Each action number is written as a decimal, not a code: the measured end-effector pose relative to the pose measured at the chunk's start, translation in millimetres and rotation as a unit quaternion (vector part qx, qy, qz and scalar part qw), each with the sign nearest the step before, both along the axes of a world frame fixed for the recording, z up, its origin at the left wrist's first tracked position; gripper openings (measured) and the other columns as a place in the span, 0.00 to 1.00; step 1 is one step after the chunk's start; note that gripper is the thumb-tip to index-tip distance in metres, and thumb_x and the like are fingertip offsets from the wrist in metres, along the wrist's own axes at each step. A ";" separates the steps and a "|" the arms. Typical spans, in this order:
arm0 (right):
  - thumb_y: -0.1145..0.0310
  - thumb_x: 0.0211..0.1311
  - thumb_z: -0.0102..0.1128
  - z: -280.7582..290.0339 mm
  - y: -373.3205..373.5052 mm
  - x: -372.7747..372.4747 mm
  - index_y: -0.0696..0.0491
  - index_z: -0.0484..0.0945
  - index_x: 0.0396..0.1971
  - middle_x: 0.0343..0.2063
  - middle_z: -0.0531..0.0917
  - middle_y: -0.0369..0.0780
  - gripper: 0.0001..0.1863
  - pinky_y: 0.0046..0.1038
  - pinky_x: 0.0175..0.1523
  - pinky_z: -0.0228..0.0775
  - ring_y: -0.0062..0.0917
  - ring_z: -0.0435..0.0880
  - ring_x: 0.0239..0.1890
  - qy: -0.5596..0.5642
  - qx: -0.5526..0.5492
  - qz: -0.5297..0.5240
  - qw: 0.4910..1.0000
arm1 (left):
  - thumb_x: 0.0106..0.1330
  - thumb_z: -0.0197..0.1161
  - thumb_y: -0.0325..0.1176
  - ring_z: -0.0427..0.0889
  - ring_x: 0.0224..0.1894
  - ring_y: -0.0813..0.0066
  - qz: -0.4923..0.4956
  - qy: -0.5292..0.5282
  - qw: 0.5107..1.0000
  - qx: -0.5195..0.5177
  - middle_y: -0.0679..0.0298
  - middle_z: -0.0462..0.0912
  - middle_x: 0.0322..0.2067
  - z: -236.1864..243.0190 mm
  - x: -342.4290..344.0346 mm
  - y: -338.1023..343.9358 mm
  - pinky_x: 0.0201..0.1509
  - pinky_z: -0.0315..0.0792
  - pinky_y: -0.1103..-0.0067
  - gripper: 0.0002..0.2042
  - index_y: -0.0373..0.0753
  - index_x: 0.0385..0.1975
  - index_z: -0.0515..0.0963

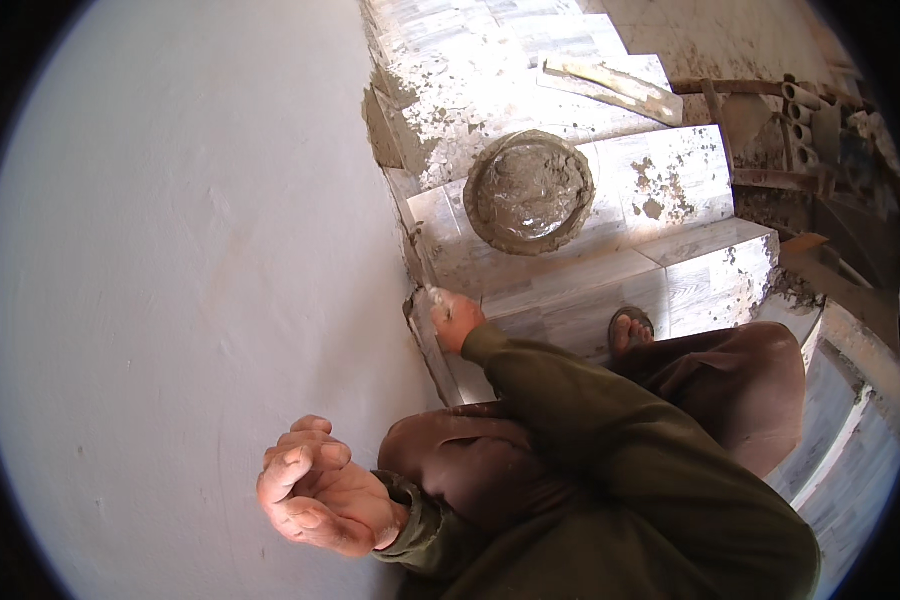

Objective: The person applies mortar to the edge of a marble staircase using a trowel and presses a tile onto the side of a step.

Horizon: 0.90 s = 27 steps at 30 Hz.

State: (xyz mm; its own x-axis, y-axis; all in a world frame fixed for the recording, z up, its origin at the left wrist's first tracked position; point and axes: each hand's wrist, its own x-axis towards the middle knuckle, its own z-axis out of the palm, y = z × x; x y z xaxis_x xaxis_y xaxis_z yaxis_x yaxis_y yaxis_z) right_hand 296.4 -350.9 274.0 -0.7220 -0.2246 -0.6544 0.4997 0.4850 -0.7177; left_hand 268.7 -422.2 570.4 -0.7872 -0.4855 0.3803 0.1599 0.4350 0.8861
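My left hand [325, 485] is raised in front of the white wall [170, 250], palm up, with loosely curled fingers and nothing visible in it. My right hand [455, 320] is closed at the mortar-streaked joint where the wall meets the tiled stairs, against a narrow light strip; what exactly it grips is unclear. Just beyond it, a round pan of wet grey mortar [525, 200] rests on a step [675, 150] spattered with mortar.
A long mortar-smeared tool [650, 100] lies on a higher step. Rusty metal bars [770, 180], short pipes [800, 100] and debris occupy the right side. My sandalled foot [630, 330] is on the stairs, and more tiles [830, 420] show at lower right.
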 end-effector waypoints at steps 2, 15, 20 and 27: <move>0.60 0.53 0.48 -5.6 11.8 -25.3 0.56 0.73 0.37 0.32 0.77 0.55 0.17 0.42 0.43 0.68 0.49 0.76 0.38 0.099 -0.065 -0.045 0.992 | 0.66 0.41 0.44 0.63 0.20 0.78 -0.003 0.002 1.000 -0.006 0.63 0.69 0.16 1.9 -2.0 1.8 0.34 0.66 0.73 0.19 0.35 0.38 0.74; 0.56 0.53 0.50 102.5 183.3 -300.8 0.60 0.76 0.33 0.34 0.78 0.54 0.20 0.38 0.45 0.70 0.46 0.78 0.39 0.194 0.295 0.472 0.808 | 0.67 0.38 0.41 0.65 0.22 0.76 -0.009 0.028 0.999 -0.029 0.63 0.68 0.16 9.3 2.4 13.1 0.34 0.65 0.75 0.19 0.32 0.35 0.72; 0.65 0.54 0.50 61.2 222.5 -242.4 0.62 0.72 0.35 0.23 0.78 0.53 0.15 0.37 0.35 0.74 0.43 0.80 0.27 0.228 0.314 0.435 0.813 | 0.67 0.40 0.41 0.65 0.23 0.74 0.002 0.014 0.999 -0.030 0.61 0.70 0.18 9.8 15.3 5.1 0.37 0.65 0.71 0.19 0.31 0.39 0.73; 0.63 0.53 0.51 -31.7 216.0 -196.4 0.59 0.73 0.33 0.25 0.79 0.51 0.15 0.39 0.35 0.74 0.44 0.80 0.29 0.246 0.374 0.339 0.827 | 0.66 0.45 0.44 0.67 0.23 0.75 0.065 -0.022 0.996 -0.061 0.62 0.68 0.17 14.0 28.4 4.5 0.35 0.67 0.72 0.19 0.32 0.38 0.72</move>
